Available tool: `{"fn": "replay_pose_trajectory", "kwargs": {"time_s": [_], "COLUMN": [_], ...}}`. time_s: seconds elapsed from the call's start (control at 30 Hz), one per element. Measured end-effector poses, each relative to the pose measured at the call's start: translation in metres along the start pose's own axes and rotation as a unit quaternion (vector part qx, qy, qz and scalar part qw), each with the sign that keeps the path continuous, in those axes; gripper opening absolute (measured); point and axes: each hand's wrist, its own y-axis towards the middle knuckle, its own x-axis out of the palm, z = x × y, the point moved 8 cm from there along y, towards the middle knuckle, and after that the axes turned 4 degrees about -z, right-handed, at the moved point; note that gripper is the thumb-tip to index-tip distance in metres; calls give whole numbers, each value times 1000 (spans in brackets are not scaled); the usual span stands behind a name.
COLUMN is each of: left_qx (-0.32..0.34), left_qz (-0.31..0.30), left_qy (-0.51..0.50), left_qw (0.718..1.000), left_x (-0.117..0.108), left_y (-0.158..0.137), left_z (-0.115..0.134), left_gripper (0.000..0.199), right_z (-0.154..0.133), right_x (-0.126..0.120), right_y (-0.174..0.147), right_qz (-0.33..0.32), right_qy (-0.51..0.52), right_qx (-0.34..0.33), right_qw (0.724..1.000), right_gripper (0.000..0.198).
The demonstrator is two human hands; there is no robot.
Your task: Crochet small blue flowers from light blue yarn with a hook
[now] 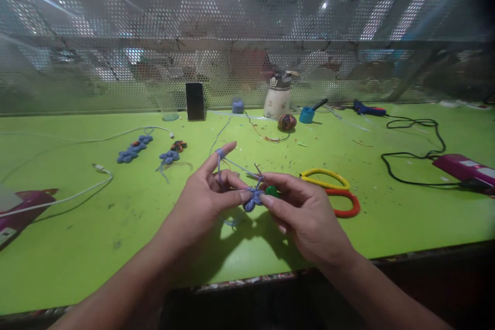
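Between my hands is a small blue crochet piece [252,201] with rounded petals. My left hand [209,193] pinches its left side between thumb and fingers, while blue yarn [220,154] wraps the raised index finger. My right hand [305,206] grips a crochet hook [258,168] with a green handle [271,191]; its thumb also touches the piece's right side. The metal hook tip points up, with yarn running to it from the left index finger. Behind, the yarn leads back to a blue yarn ball [237,107].
Scissors [346,201] with yellow and red handles lie beside my right hand. Finished crochet flowers [133,149] are at left. A phone [195,101], a bottle [277,95], a multicoloured yarn ball [286,122] and a blue pot [307,115] stand behind. Cables and power strips [464,167] flank both sides.
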Motion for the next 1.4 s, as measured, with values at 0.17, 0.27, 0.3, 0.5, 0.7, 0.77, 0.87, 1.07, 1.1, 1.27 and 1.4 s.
{"fn": "replay_pose_trajectory", "kwargs": {"time_s": [0.17, 0.27, 0.3, 0.5, 0.7, 0.77, 0.87, 1.07, 1.1, 1.27, 1.4], "left_qx": [-35, -48, -49, -54, -78, -80, -82, -79, -78, -79, -80], "left_qz": [23, 32, 33, 39, 3, -6, -12, -28, -28, -24, -32], "left_qy": [-58, -79, -84, -97, -79, -70, -52, 3, 8, 6, 7], "left_qw": [997, 995, 995, 993, 994, 994, 995, 996, 997, 997, 996], "left_x": [-2, -1, 0, 0, 5, 5, 3, 2, 2, 1, 1], "left_y": [-2, -3, -4, -4, -1, -1, -1, -1, 0, 0, 0], "left_z": [-3, -5, -5, -7, -10, -10, -10, -10, -10, -12, -11], "left_gripper": [93, 87, 85, 81, 84, 82, 80, 86, 87, 89, 90], "right_z": [-6, -11, -12, -15, -9, -5, -1, 4, 4, 4, -2], "right_x": [4, 3, 3, 4, -1, -1, 0, 1, 1, 1, 0], "right_y": [-1, -2, -2, -3, -2, -2, -2, -3, -3, -2, -2], "right_qz": [1, 11, 15, 17, 31, 26, 15, 4, 2, -4, -20], "right_qy": [-13, -39, -47, -67, -59, -35, -1, 22, 25, 25, 3], "right_qx": [-32, -56, -62, -69, -46, -26, 6, 34, 36, 37, 26], "right_qw": [999, 998, 997, 995, 997, 999, 1000, 999, 999, 999, 999], "right_gripper": [24, 24, 24, 26, 25, 25, 26, 26, 27, 28, 27]}}
